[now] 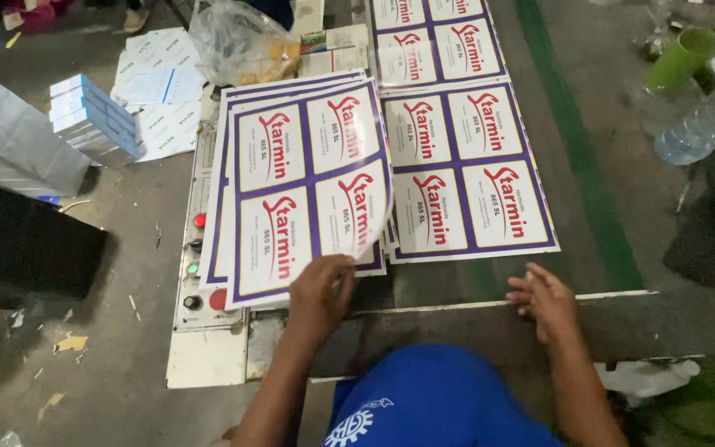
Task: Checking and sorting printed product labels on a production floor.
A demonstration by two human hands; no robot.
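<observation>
Left hand [321,285] grip pinches label sheet [304,186], long axis pointing away; right hand [544,296] flat, empty.

So the left hand [320,290] is pinching the near edge of the top label sheet [304,186], white panels with purple borders and red lettering, lifted off a small stack. Just right of that grip lies a matching flat sheet [465,170], and more of the same sheets [436,37] sit beyond it. Far left of the grip there's a stack of blue-and-white boxes [93,116], with white flattened cartons [159,79] behind them.
</observation>
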